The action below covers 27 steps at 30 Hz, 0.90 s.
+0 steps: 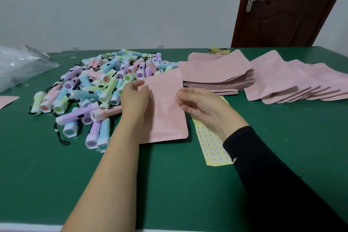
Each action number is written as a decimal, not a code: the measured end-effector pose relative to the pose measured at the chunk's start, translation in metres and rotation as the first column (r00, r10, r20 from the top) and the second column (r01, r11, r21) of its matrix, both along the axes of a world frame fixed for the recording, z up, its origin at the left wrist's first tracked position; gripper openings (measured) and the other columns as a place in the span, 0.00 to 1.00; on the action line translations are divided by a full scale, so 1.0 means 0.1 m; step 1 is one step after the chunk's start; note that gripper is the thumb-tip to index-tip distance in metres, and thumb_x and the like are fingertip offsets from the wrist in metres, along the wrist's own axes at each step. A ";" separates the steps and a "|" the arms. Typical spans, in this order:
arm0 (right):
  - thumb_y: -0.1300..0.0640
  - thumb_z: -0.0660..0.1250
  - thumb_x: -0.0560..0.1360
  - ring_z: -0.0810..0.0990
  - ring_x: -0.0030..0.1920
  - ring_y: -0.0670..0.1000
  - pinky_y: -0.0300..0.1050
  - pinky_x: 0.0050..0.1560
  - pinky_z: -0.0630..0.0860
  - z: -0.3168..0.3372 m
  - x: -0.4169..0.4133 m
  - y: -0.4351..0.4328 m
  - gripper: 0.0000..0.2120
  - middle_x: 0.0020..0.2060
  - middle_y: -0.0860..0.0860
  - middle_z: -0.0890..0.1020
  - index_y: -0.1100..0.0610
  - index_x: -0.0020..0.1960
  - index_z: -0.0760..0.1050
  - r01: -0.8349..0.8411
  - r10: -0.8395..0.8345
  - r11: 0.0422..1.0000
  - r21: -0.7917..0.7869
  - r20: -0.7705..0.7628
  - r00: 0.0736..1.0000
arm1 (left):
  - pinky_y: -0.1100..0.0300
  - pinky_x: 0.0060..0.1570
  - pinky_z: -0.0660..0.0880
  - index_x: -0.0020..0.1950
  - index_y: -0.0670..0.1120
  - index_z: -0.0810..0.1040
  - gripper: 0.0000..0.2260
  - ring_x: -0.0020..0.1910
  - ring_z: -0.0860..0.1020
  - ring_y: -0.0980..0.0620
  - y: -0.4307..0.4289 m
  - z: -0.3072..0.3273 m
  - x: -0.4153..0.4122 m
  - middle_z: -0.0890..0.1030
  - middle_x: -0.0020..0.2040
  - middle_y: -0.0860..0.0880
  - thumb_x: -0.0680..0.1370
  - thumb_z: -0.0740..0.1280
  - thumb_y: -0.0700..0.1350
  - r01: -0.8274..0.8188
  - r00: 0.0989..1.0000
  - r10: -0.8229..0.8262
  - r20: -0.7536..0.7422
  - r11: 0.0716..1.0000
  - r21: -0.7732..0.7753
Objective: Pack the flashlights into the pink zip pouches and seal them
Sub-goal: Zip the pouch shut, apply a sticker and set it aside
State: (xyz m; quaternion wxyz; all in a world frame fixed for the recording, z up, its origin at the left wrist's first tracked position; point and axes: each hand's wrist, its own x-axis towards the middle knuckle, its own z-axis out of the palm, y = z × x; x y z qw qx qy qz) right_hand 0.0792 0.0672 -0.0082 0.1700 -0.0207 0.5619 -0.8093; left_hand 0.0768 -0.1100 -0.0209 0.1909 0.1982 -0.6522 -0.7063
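Head view shows the left hand (134, 98) pinching the upper left edge of a pink pouch (165, 111); the right hand (199, 105) pinches its right edge; the pouch is held over the green worktop (169, 184), between the pile of flashlights (98, 84) and a stack of pouches (216, 73).

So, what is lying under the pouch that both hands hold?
Past the right edge of the pouch, a yellow sticker sheet shows on the table. How far it runs under the pouch is covered, as is anything else lying there.
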 end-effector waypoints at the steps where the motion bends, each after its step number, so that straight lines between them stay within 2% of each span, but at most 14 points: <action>1: 0.67 0.72 0.72 0.83 0.33 0.45 0.34 0.34 0.78 0.01 0.00 0.00 0.05 0.34 0.51 0.84 0.60 0.46 0.79 0.005 -0.005 0.999 -0.033 0.003 1.000 | 0.49 0.63 0.76 0.53 0.52 0.79 0.10 0.57 0.79 0.48 -0.01 0.02 0.00 0.78 0.58 0.48 0.74 0.67 0.41 -0.005 1.000 0.005 -0.014 1.000 0.029; 3: 0.66 0.71 0.73 0.81 0.31 0.43 0.33 0.30 0.75 0.02 0.01 0.00 0.04 0.32 0.49 0.83 0.58 0.45 0.80 0.011 -0.011 0.997 -0.076 0.004 1.000 | 0.54 0.61 0.76 0.53 0.51 0.79 0.09 0.57 0.79 0.51 -0.01 0.07 0.02 0.79 0.58 0.48 0.75 0.67 0.41 -0.020 0.998 0.022 -0.058 0.999 0.032; 6: 0.63 0.71 0.73 0.74 0.26 0.41 0.32 0.25 0.67 0.05 0.02 0.01 0.04 0.31 0.46 0.80 0.55 0.43 0.82 0.026 -0.029 0.994 -0.108 -0.020 0.999 | 0.73 0.44 0.73 0.57 0.52 0.78 0.09 0.49 0.77 0.62 0.05 0.17 0.08 0.79 0.57 0.53 0.77 0.68 0.45 -0.029 0.991 0.016 -0.129 0.995 -0.093; 8: 0.61 0.73 0.72 0.72 0.27 0.41 0.32 0.27 0.66 0.11 0.02 0.00 0.03 0.33 0.48 0.80 0.54 0.41 0.83 0.056 -0.070 0.974 -0.220 -0.056 0.996 | 0.73 0.49 0.72 0.59 0.53 0.77 0.10 0.54 0.76 0.64 0.16 0.24 0.17 0.78 0.59 0.55 0.77 0.67 0.48 -0.022 0.982 -0.012 -0.188 0.985 -0.174; 10: 0.59 0.75 0.66 0.74 0.29 0.42 0.34 0.32 0.71 0.19 0.01 0.02 0.02 0.36 0.49 0.81 0.53 0.39 0.84 0.080 -0.123 0.923 -0.377 -0.093 0.988 | 0.79 0.51 0.68 0.61 0.53 0.76 0.11 0.56 0.72 0.72 0.29 0.32 0.27 0.76 0.61 0.58 0.78 0.67 0.48 -0.029 0.956 -0.053 -0.289 0.961 -0.275; 12: 0.57 0.75 0.63 0.77 0.32 0.42 0.41 0.45 0.74 0.23 -0.01 0.05 0.08 0.39 0.47 0.84 0.53 0.42 0.82 0.061 -0.126 0.888 -0.455 -0.114 0.985 | 0.83 0.50 0.63 0.64 0.52 0.75 0.13 0.58 0.71 0.71 0.43 0.37 0.33 0.75 0.63 0.59 0.79 0.66 0.48 0.000 0.938 -0.147 -0.313 0.905 -0.426; 14: 0.57 0.74 0.64 0.79 0.36 0.43 0.46 0.50 0.74 0.22 -0.01 0.04 0.10 0.39 0.47 0.85 0.53 0.45 0.80 0.042 -0.103 0.866 -0.498 -0.096 0.990 | 0.80 0.56 0.62 0.71 0.50 0.70 0.21 0.63 0.67 0.68 0.56 0.37 0.34 0.72 0.67 0.58 0.79 0.67 0.51 0.137 0.939 -0.281 -0.200 0.835 -0.533; 16: 0.59 0.73 0.63 0.80 0.36 0.45 0.43 0.43 0.78 0.20 -0.01 -0.01 0.09 0.37 0.48 0.84 0.54 0.43 0.80 0.056 -0.095 0.821 -0.568 -0.040 0.995 | 0.70 0.62 0.62 0.76 0.48 0.63 0.30 0.68 0.65 0.64 0.63 0.32 0.33 0.68 0.71 0.56 0.77 0.69 0.54 0.304 0.922 -0.387 -0.028 0.765 -0.567; 17: 0.60 0.73 0.64 0.80 0.35 0.45 0.44 0.40 0.80 0.18 -0.01 -0.04 0.06 0.36 0.49 0.84 0.54 0.41 0.80 0.068 -0.090 0.804 -0.590 -0.009 0.996 | 0.68 0.61 0.62 0.77 0.48 0.60 0.34 0.68 0.65 0.62 0.64 0.30 0.33 0.68 0.71 0.55 0.76 0.70 0.55 0.359 0.908 -0.415 0.046 0.718 -0.596; 19: 0.61 0.72 0.69 0.79 0.35 0.46 0.51 0.38 0.81 0.15 -0.02 -0.07 0.03 0.35 0.49 0.83 0.54 0.38 0.81 0.099 -0.080 0.795 -0.598 0.058 0.995 | 0.74 0.54 0.63 0.79 0.47 0.58 0.37 0.63 0.67 0.64 0.65 0.27 0.33 0.68 0.71 0.55 0.75 0.71 0.55 0.431 0.879 -0.460 0.124 0.657 -0.618; 21: 0.61 0.69 0.74 0.78 0.38 0.47 0.53 0.39 0.81 0.12 -0.03 -0.09 0.09 0.35 0.50 0.82 0.55 0.36 0.82 0.111 -0.054 0.793 -0.599 0.113 0.992 | 0.80 0.42 0.64 0.78 0.47 0.59 0.33 0.50 0.70 0.71 0.62 0.26 0.30 0.75 0.63 0.58 0.77 0.70 0.50 0.457 0.871 -0.467 0.155 0.651 -0.606; 23: 0.61 0.68 0.76 0.78 0.41 0.49 0.48 0.36 0.82 0.10 -0.02 -0.09 0.15 0.37 0.51 0.82 0.55 0.32 0.84 0.115 -0.025 0.785 -0.608 0.155 0.988 | 0.77 0.36 0.66 0.71 0.49 0.67 0.20 0.38 0.72 0.67 0.60 0.26 0.27 0.73 0.44 0.61 0.79 0.64 0.42 0.441 0.886 -0.425 0.184 0.652 -0.616; 25: 0.61 0.68 0.77 0.78 0.44 0.50 0.45 0.35 0.81 0.09 -0.01 -0.10 0.16 0.38 0.51 0.83 0.55 0.31 0.84 0.107 -0.001 0.791 -0.603 0.174 0.985 | 0.75 0.37 0.65 0.55 0.55 0.70 0.16 0.41 0.71 0.58 0.61 0.28 0.26 0.68 0.40 0.62 0.78 0.56 0.34 0.415 0.901 -0.400 0.170 0.675 -0.610; 27: 0.60 0.68 0.77 0.79 0.45 0.50 0.47 0.37 0.81 0.08 -0.02 -0.10 0.16 0.39 0.51 0.83 0.55 0.32 0.85 0.088 0.018 0.807 -0.584 0.173 0.985 | 0.71 0.43 0.65 0.52 0.56 0.73 0.22 0.52 0.71 0.53 0.61 0.30 0.28 0.73 0.48 0.60 0.77 0.52 0.30 0.377 0.914 -0.390 0.114 0.712 -0.592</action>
